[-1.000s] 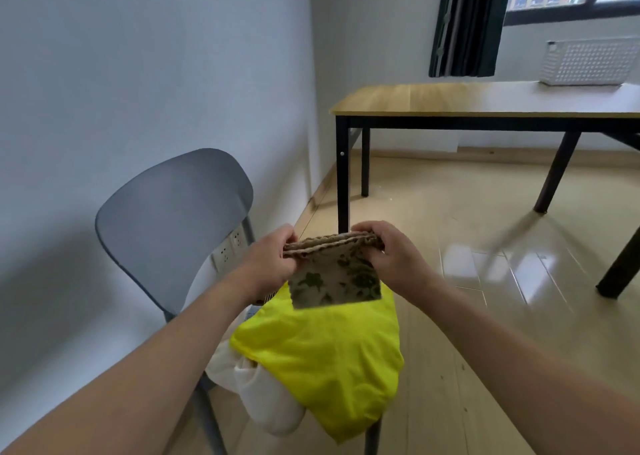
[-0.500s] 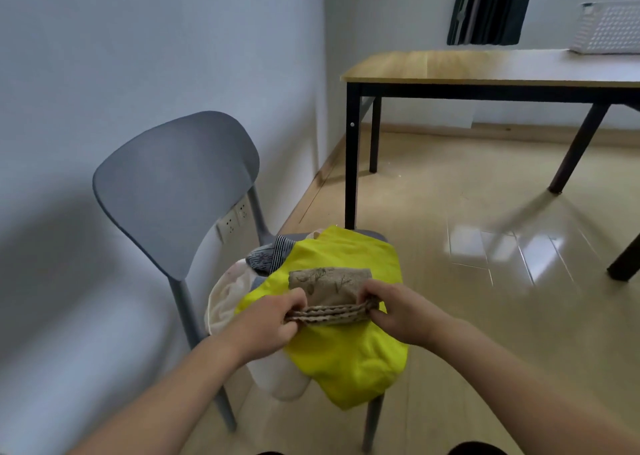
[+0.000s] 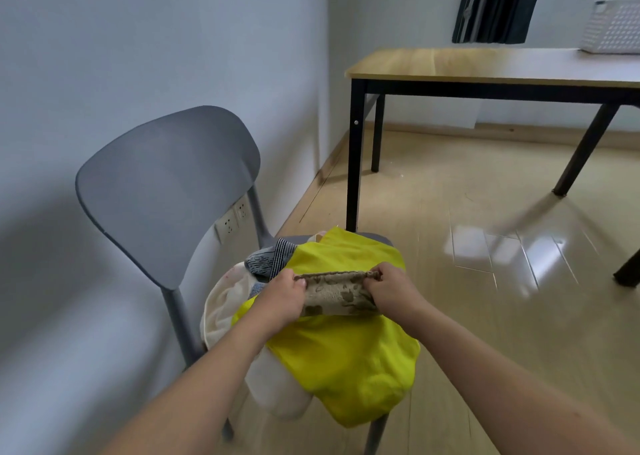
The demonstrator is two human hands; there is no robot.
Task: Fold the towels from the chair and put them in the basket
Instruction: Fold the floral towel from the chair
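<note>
Mid-fold on the brown towel. My left hand pinches its left end, right hand pinches the right end, both clamped on the cloth, far edge stretched taut between them. The towel sits over the yellow towel piled on the chair, with a white towel at 9 o'clock of it and a striped one at 11.

To do this step well, I think: keep the top edge tight, line up the layers before releasing, press the crease flat against the pile, then shift to a one-hand grip at the middle so the fold doesn't spring open on the carry.

Basket is on the worktop at 1 o'clock, well apart from the chair, so it's a walk.

Risk: dragging the yellow towel off the seat when lifting; it already overhangs the front edge.
</note>
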